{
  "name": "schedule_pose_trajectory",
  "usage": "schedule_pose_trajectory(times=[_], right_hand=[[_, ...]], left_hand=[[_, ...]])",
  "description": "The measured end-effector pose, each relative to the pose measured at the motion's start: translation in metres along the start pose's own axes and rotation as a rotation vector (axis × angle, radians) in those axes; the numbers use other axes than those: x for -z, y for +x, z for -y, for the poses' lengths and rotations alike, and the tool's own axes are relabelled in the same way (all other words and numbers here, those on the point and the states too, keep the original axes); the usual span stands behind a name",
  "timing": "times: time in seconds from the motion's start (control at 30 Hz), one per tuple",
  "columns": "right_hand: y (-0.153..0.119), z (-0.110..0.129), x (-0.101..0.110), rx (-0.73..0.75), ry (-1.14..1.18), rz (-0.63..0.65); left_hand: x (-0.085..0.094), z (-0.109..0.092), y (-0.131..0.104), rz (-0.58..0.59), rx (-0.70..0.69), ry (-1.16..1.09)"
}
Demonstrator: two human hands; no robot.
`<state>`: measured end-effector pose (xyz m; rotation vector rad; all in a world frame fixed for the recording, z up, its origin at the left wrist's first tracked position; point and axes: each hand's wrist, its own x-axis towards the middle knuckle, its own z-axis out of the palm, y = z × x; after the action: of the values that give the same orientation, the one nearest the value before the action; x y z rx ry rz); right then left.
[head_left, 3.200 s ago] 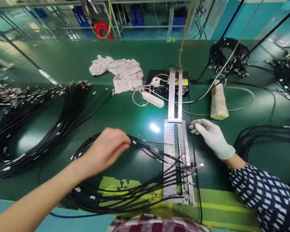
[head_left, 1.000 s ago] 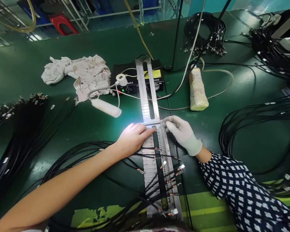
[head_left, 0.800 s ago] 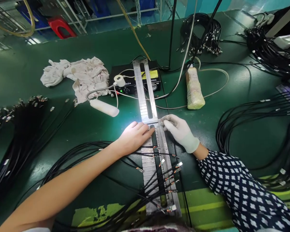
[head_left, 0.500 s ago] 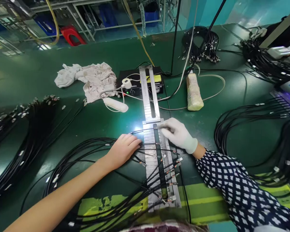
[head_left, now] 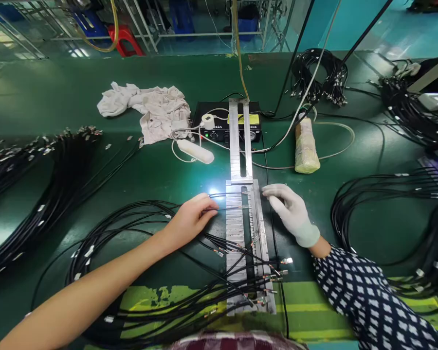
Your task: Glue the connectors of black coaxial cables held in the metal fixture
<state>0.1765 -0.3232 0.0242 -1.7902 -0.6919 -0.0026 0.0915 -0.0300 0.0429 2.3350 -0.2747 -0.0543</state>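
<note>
My bare left hand (head_left: 194, 219) is closed, thumb and fingers pinching a black cable (head_left: 222, 209) just left of the slotted metal fixture (head_left: 235, 228). That cable lies across the fixture, its end over the slot. Another cable rests in the fixture just beyond it. Just right of the fixture, my right hand (head_left: 291, 210) wears a white glove; its fingers are bent and apart from the thumb, with nothing visible between them. A bundle of black cables (head_left: 200, 287) with stripped ends and small connectors lies over the fixture's near part.
Behind the fixture stands a black control box (head_left: 200, 114), with a white handheld device (head_left: 196, 151) in front. A crumpled cloth (head_left: 164, 114) lies back left, a wrapped bottle-shaped object (head_left: 306, 146) back right. Cable bundles (head_left: 58, 194) spread left, more cable coils (head_left: 345, 209) right.
My right hand has drawn back rightward from the fixture. My left hand has turned slightly and now pinches a cable laid across the fixture. The view has shifted, so things appear further right.
</note>
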Motion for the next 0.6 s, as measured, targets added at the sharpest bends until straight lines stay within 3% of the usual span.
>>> schedule_pose_trajectory(times=[0.07,0.17,0.4,0.6], right_hand=[[0.007,-0.012,0.0,-0.091,-0.011,-0.058],[0.008,-0.018,-0.002,-0.125,-0.008,-0.044],[0.007,-0.011,-0.003,-0.122,-0.01,-0.003],[0.009,-0.009,-0.003,-0.134,-0.012,0.005]], left_hand=[[-0.01,0.0,0.008,-0.029,-0.06,0.108],[-0.018,0.004,0.015,-0.061,-0.156,0.175],[-0.006,0.021,0.031,-0.076,-0.368,0.247],[0.0,0.023,0.039,-0.008,-0.382,0.392]])
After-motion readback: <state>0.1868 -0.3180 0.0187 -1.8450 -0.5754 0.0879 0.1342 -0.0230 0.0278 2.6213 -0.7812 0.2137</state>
